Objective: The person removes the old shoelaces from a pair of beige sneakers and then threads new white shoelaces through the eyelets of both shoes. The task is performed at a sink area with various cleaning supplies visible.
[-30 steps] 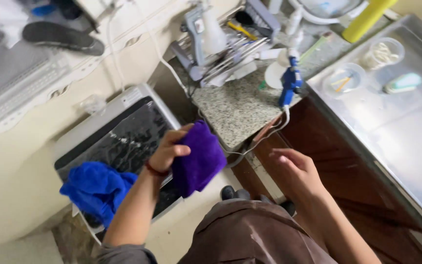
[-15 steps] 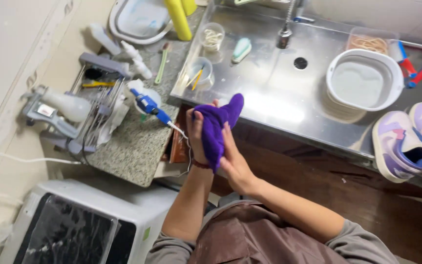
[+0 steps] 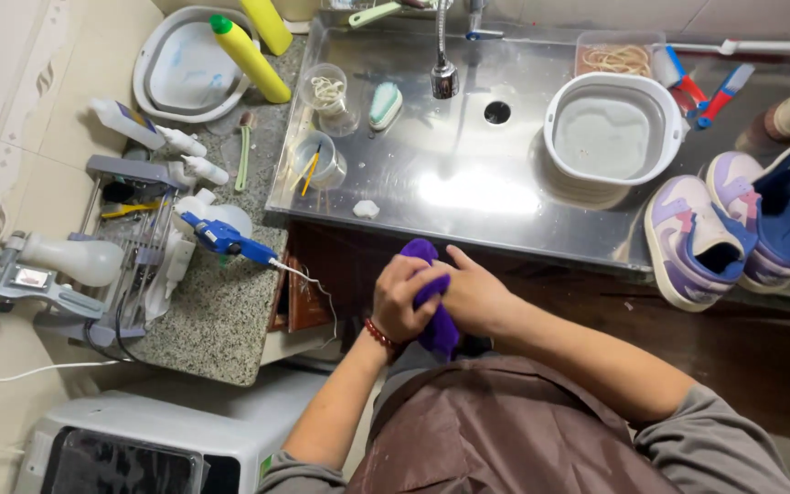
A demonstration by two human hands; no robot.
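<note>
Both hands meet in front of the person's body, just below the front edge of the steel sink counter (image 3: 468,197). The left hand (image 3: 401,302) is curled closed around a purple cloth (image 3: 434,331), with the fingers bent over the fabric and a red bead bracelet (image 3: 378,335) on the wrist. The right hand (image 3: 473,295) presses on the same cloth from the other side, its fingers folded over the left hand's fingers, so the cloth is squeezed between the two hands. A small part of the cloth sticks out above the hands and a bigger part hangs under them. On the counter stands a white basin (image 3: 613,137), and a pair of purple and white sneakers (image 3: 733,224) lies to the right of it.
</note>
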